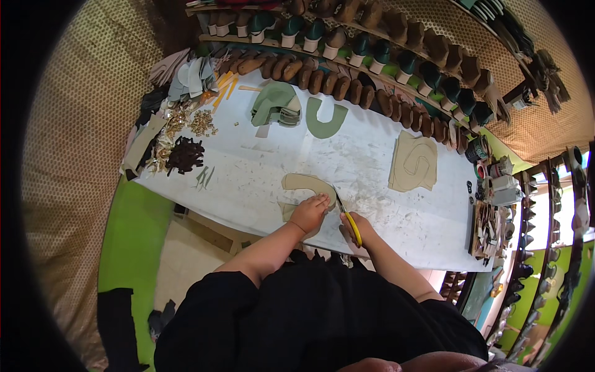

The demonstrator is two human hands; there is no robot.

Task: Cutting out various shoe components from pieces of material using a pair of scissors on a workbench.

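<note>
A tan curved shoe-upper piece [305, 181] is at the table's near edge, bent in a U. My left hand [312, 212] grips its right-hand bend, fingers together on top and the thumb hidden. My right hand [361, 230] is closed round yellow-handled scissors [354, 227]. Their dark blades point up and away, against the outer edge of the tan piece just right of my left fingers. Whether the blades are parted is too small to tell. Farther off lie a green U-shaped piece [325, 129] and a stack of green pieces [273, 102].
Tan sheets with a drawn curved outline [414, 162] lie right on the white table [242, 161]. Dark brown strips [185, 155] and gold-coloured bits [202, 123] are heaped left. Brown shoe lasts [343, 88] line the back below shelves of shoes [313, 34]. Containers [505, 189] crowd the right end.
</note>
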